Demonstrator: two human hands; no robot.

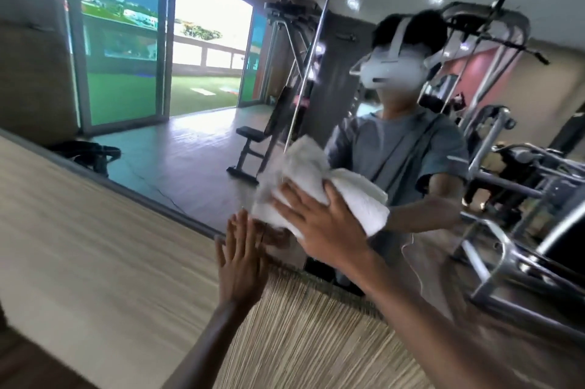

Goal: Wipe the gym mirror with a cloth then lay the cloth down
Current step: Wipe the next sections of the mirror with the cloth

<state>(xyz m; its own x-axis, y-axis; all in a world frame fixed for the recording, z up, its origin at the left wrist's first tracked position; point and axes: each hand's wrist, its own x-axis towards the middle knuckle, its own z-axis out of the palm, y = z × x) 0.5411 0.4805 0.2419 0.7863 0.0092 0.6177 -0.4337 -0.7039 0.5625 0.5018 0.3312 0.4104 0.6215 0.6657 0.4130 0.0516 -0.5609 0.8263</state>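
Observation:
A large gym mirror (202, 148) covers the wall ahead and reflects the room and me. A bunched white cloth (354, 195) lies flat against the glass near its lower edge. My right hand (319, 217) presses on the cloth with spread, straight fingers. My left hand (240, 259) is flat with its fingers straight, just left of and below the cloth, its fingertips at the mirror's lower edge. The cloth's middle is hidden under my right hand.
Below the mirror runs a wood-grain wall panel (95, 246), and a striped ledge (310, 335) sits under my arms. The mirror reflects a weight bench (253, 148), steel gym machines (519, 167) and a glass sliding door (133, 40).

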